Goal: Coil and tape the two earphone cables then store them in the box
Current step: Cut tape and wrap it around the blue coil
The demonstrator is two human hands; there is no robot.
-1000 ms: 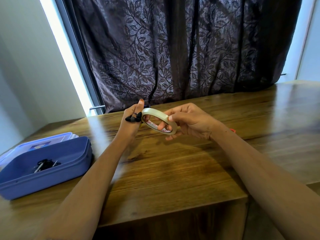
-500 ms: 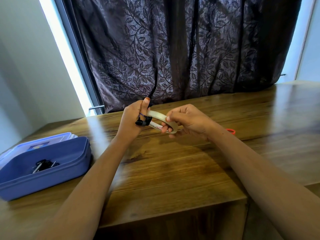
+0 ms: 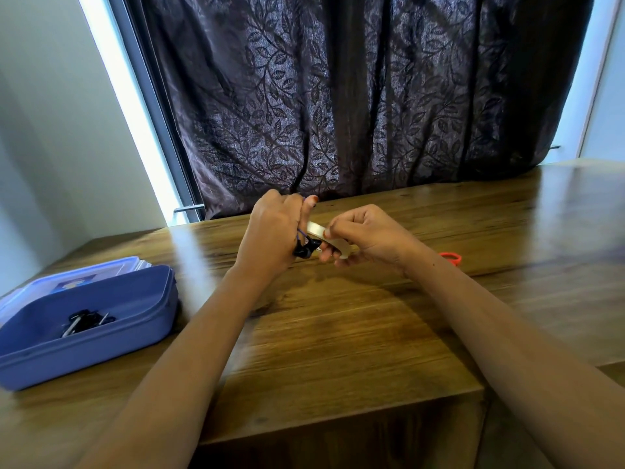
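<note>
- We see the second earphone cable (image 3: 306,249) bunched into a small dark coil with a bit of blue cord showing. It is held above the table, between the two hands.
- The left hand (image 3: 270,231) grips that coil, fingers curled round it and the thumb raised behind it.
- The right hand (image 3: 372,236) holds the tape roll (image 3: 318,230) right up against the coil, fingers and thumb bent round the ring.
- We cannot tell whether a strip of tape has been pulled free or is already stuck to the coil; that spot is hidden by the fingers.
- The first earphone cable (image 3: 84,322) lies as a dark bundle inside the open blue box (image 3: 148,319), well to the left of the hands. Whether it is taped is too small to see.
- The box's lid (image 3: 50,282) sits just behind the box.
- An orange handle (image 3: 451,258), possibly scissors, peeks out beyond the right wrist on the wooden table (image 3: 338,333).
- A dark leaf-patterned curtain (image 3: 338,96) hangs behind the table.
- We judge the task past its halfway mark: one cable is stored and the other is coiled.
- What is left is to wrap and cut the tape, then put this coil in the box.
</note>
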